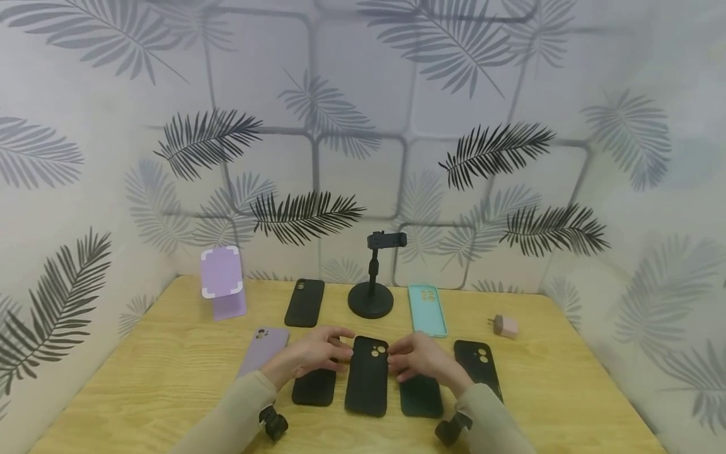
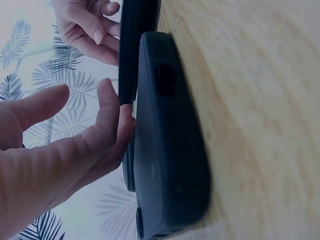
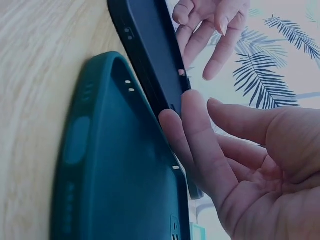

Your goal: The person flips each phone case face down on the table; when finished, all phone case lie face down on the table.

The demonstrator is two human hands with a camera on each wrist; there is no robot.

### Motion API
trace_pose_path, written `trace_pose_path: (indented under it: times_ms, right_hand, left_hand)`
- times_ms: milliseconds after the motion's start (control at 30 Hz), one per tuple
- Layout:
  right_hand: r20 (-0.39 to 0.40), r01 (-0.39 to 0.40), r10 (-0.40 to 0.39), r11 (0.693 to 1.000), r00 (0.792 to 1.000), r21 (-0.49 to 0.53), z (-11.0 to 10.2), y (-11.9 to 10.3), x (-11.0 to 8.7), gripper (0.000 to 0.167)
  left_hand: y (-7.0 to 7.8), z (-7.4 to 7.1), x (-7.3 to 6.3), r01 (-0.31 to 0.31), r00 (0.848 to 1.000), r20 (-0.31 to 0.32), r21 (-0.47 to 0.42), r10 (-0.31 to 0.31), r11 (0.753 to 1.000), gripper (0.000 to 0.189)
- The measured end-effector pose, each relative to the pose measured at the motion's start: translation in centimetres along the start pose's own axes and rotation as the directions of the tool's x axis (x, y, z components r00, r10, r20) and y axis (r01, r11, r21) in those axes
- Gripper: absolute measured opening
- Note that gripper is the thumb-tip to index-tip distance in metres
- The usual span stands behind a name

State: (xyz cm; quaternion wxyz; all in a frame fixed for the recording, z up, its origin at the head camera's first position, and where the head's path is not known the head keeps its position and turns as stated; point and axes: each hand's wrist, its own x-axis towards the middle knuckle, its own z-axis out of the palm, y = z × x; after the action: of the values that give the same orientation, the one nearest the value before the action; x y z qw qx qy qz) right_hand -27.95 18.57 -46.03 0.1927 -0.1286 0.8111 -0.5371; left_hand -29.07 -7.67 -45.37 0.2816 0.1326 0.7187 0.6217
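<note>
A black phone case [image 1: 367, 381] lies on the table between my two hands. My left hand [image 1: 320, 350] is at its upper left edge, fingers loosely bent and thumb apart. Opposite, my right hand [image 1: 420, 356] has its fingertips at the upper right edge; in the right wrist view the thumb stands off the case [image 3: 155, 55]. Below my left hand lies another black phone case [image 1: 314, 388], seen end-on in the left wrist view [image 2: 167, 145]. Under my right hand is a dark green phone case [image 1: 421, 400], its hollow inside showing in the right wrist view [image 3: 130, 165].
A lilac phone case [image 1: 265, 347] and a black one [image 1: 479, 362] flank the hands. Farther back are a lilac stand [image 1: 222, 274], a black phone case [image 1: 304, 304], a black phone holder [image 1: 371, 299], a turquoise phone case [image 1: 428, 312] and a pink charger plug [image 1: 506, 326].
</note>
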Motion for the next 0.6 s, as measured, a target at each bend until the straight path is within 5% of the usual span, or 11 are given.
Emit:
trace_pose_path:
  times_ms: [333,600]
  right_hand:
    - [0.062,-0.001,0.000,1.000,0.998,0.014,1.1,-0.8,0.3,0.049]
    - [0.129,-0.004,-0.011,0.993,0.992,0.120,2.1,-0.8,0.6,0.065]
  left_hand:
    - [0.3,0.3,0.5,-0.024,1.000,-0.013,-0.034,0.024,0.999,0.060]
    - [0.5,0.9,0.7,-0.019,1.000,-0.026,-0.092,0.017,0.996,0.066]
